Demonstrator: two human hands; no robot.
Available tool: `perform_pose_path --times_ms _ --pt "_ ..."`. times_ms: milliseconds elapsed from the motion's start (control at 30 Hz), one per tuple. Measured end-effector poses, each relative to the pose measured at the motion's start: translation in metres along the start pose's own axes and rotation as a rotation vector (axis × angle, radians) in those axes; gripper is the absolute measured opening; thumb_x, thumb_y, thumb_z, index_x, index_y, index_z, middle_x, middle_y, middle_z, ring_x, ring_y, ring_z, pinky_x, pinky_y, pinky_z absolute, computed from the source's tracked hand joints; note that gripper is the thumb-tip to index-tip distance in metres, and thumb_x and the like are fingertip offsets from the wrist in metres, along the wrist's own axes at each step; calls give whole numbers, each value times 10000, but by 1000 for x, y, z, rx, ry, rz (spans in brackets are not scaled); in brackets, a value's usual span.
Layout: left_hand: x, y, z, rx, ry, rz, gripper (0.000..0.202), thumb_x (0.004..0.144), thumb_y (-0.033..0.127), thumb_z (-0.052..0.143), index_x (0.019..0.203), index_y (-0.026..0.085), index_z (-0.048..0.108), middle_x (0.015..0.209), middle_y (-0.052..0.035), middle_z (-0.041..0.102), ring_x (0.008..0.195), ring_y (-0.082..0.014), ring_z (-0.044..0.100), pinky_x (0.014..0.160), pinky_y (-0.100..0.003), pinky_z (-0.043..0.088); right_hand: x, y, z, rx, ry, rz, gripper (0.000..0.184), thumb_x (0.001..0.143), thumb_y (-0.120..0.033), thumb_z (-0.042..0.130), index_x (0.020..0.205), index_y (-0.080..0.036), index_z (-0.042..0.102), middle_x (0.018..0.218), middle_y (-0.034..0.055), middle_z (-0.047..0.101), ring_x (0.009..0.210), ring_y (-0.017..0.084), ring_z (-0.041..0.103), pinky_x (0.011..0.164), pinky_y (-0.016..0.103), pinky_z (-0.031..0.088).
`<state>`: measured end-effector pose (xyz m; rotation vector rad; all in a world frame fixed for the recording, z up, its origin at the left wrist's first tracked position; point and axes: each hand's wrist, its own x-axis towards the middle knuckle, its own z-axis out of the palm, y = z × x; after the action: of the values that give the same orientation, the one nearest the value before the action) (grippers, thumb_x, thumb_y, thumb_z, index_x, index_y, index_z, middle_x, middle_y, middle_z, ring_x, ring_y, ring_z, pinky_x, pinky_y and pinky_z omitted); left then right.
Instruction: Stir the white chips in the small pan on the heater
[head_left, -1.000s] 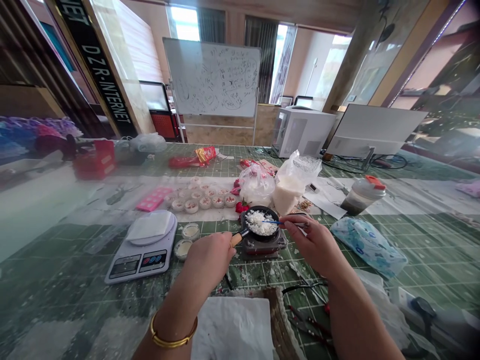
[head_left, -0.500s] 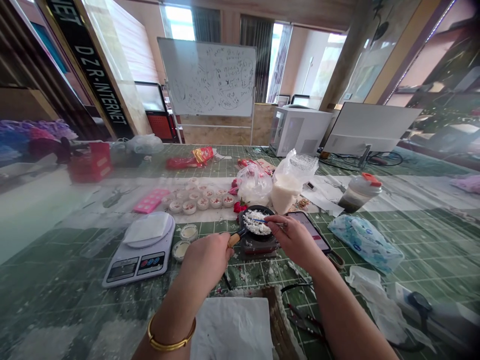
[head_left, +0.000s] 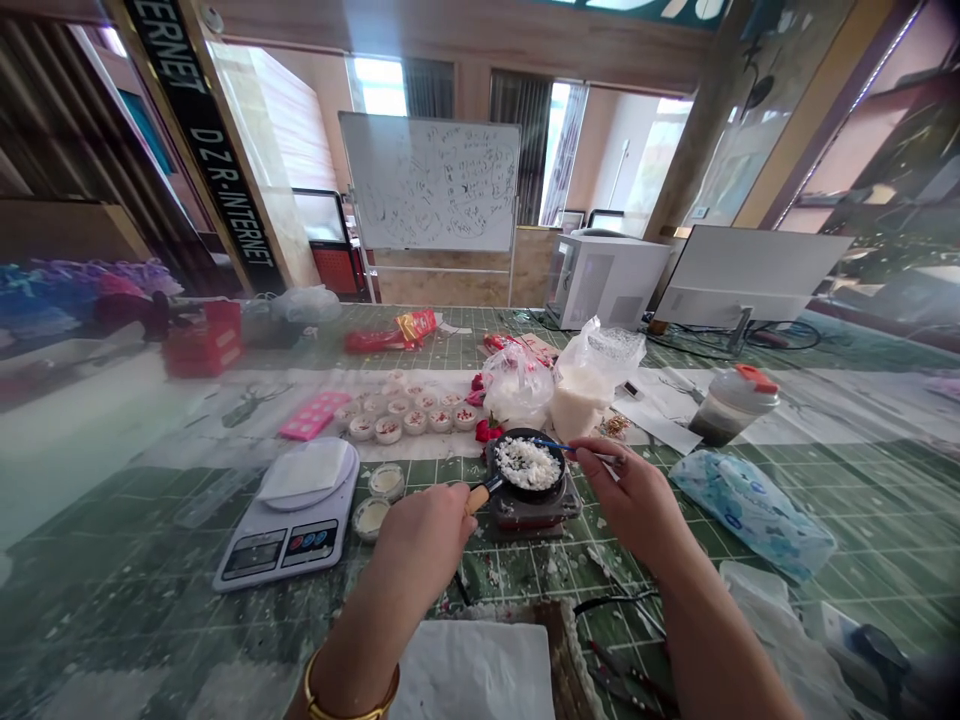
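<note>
My left hand (head_left: 436, 525) is closed round the wooden handle (head_left: 478, 497) of a small black frying pan (head_left: 559, 470). White crumbly flakes (head_left: 528, 464) lie inside the pan, which sits on a small dark hot plate (head_left: 534, 512). In my right hand (head_left: 626, 490) is a thin blue stick (head_left: 553, 443), pinched between the fingers, its tip over the pan's far side. Just left of my left hand stand two small round tubs (head_left: 373, 518) with pale contents. A red rose (head_left: 489, 430) lies behind the pan, touching or close to its rim.
A kitchen scale (head_left: 292, 540) stands left, with several small tubs (head_left: 415, 421) and a pink mould (head_left: 313, 415) behind. Bags of white material (head_left: 577, 400) sit beyond the pan. A tissue pack (head_left: 750, 510) and shaker bottle (head_left: 731, 405) are right; pliers (head_left: 626, 680) lie in front.
The blue stick and my right hand have moved right and back, from the middle of the flakes toward the pan's far rim. My left hand still grips the handle. The camera view has shifted.
</note>
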<state>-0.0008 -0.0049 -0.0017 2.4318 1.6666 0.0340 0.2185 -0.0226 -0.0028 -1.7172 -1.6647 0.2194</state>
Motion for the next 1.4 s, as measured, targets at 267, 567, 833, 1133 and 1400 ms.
perform_pose_path --times_ms 267,567,833,1133,1400 --pt "2 0 2 -41 -5 -26 172 809 340 452 769 186 516 803 -39 639 732 -177 593 551 -236 318 0 -4 6 -34 -116 -20 325 853 -376 371 976 -231 635 923 49 655 907 209 573 795 321 403" --pt "4 1 4 -16 -10 -12 122 809 288 433 774 208 518 803 -17 633 758 -192 593 554 -252 304 -6 -8 -6 28 -143 -21 316 848 -374 380 967 -220 629 929 58 648 896 208 571 772 311 416" --pt "4 0 5 -26 -2 -12 135 815 307 426 786 224 528 796 -6 643 744 -192 594 533 -250 265 -5 -2 -10 -9 -98 18 306 840 -397 390 938 -233 629 869 34 664 852 203 587 727 293 410" --pt "3 3 3 -3 -9 -25 123 807 300 433 758 216 507 791 -2 641 731 -194 590 515 -250 236 -6 -3 -15 -58 -111 17 297 838 -365 381 908 -222 631 820 31 671 817 196 587 710 286 403" --pt "2 4 2 -5 -13 -16 138 815 306 422 744 211 494 765 -2 629 697 -181 582 498 -243 230 -9 -13 -21 -43 -170 27 301 837 -356 372 891 -213 631 815 32 680 813 203 604 691 279 417"
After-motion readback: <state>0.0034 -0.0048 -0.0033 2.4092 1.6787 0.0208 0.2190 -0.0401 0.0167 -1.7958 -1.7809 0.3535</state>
